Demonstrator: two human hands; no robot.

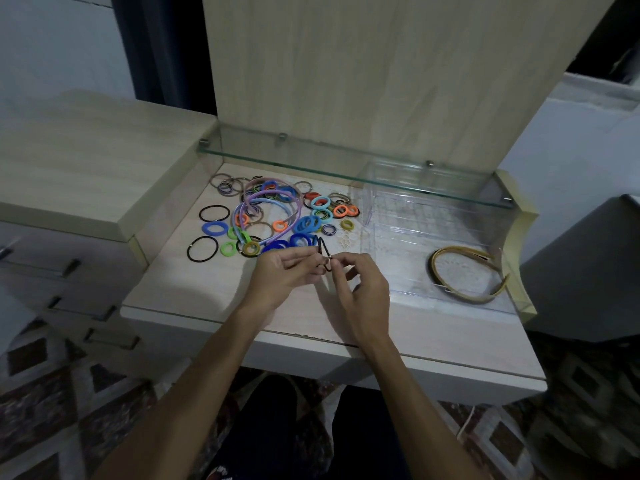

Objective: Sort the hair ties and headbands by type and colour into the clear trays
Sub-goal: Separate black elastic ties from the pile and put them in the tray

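Note:
A heap of hair ties (277,216) in blue, green, orange, black and grey lies on the pale desk, with purple and pink headbands (270,202) on top. My left hand (284,271) and my right hand (360,285) both pinch one thin black hair tie (323,252) just in front of the heap. To the right stand clear trays (388,237). A gold headband (467,275) lies in the nearest tray. Two loose black ties (202,248) lie at the heap's left.
A glass shelf (346,171) runs above the back of the desk and over the rear tray. A wooden cabinet top (86,161) rises at the left, with drawers below. A grey box (588,268) stands at the right. The desk's front edge (381,355) is near my wrists.

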